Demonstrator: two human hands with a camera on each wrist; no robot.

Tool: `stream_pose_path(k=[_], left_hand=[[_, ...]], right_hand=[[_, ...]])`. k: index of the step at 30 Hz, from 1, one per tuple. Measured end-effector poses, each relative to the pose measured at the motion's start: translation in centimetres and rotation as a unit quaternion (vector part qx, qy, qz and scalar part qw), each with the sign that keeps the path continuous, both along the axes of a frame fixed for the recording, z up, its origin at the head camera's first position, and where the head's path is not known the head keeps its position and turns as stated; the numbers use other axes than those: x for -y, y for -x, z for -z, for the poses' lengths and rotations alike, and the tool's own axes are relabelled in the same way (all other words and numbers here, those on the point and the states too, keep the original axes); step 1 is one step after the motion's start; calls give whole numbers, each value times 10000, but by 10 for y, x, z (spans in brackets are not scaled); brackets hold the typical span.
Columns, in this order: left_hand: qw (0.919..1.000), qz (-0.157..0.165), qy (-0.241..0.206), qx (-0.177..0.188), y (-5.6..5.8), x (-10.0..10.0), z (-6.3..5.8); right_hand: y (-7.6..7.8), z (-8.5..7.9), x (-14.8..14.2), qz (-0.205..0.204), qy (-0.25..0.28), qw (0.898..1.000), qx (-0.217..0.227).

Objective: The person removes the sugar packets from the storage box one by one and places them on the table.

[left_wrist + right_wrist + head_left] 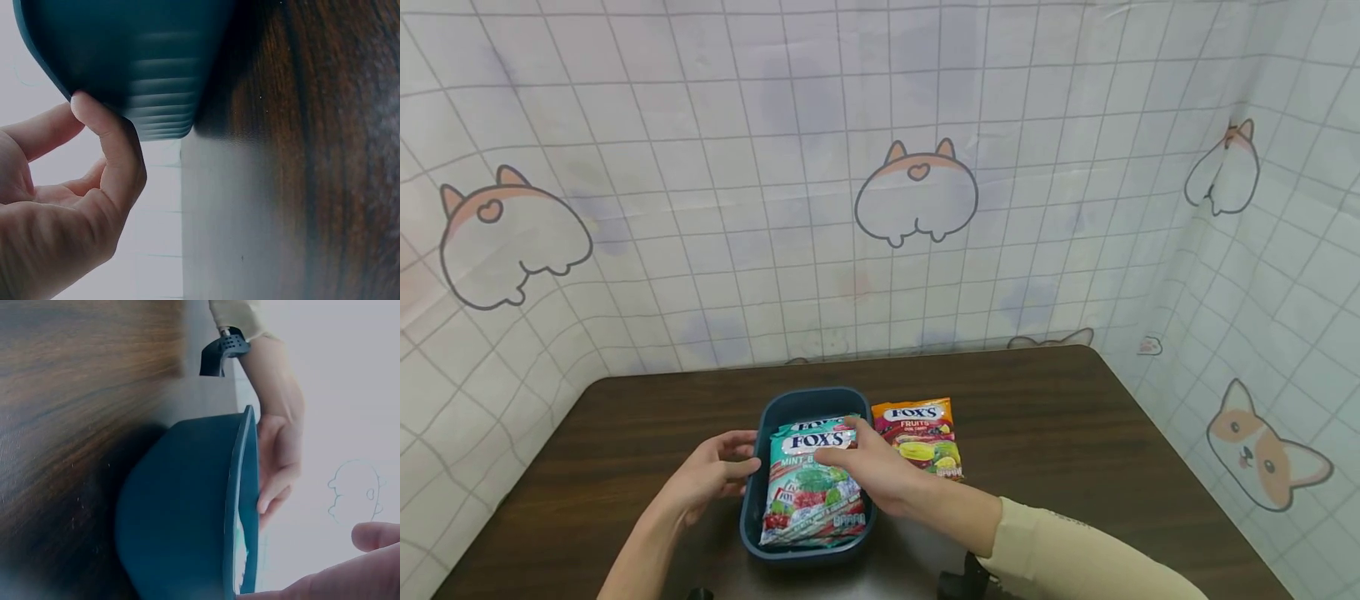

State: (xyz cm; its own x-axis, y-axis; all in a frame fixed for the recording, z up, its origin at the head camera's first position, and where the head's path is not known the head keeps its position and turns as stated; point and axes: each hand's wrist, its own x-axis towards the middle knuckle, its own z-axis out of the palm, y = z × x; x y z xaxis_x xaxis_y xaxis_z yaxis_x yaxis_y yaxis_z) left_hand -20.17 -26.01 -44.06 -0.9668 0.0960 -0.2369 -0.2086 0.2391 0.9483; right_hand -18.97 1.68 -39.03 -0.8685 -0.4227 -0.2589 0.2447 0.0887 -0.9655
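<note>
Head view: hands (715,473) (883,475) at bin rim (808,553), dark tabletop (1067,467) stretching rightward.

Upper teal packet (812,492), seen from where I stand: marked "FOX'S" in large letters; beneath, "MINT B", the remainder covered by the right hand (883,473). Second teal packet (806,427), partly under the first: "FOX" legible, word's end obscured. Orange-and-red packet (917,437): "FOX'S", then "FRUITS". Smaller print on the packets: not reliably legible.
</note>
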Motion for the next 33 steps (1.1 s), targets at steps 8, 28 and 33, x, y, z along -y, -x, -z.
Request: stream_pose_path(k=[8, 28, 33], left_hand=[[10000, 2, -66, 43, -1, 0, 2], [9996, 138, -257, -55, 0, -2, 3], [9996, 158, -219, -87, 0, -1, 1]], right_hand=[[-1, 3, 4, 23, -180, 9995, 257], [2, -1, -6, -166, 514, 9969, 579], [5, -2, -7, -237, 589, 9955, 709]])
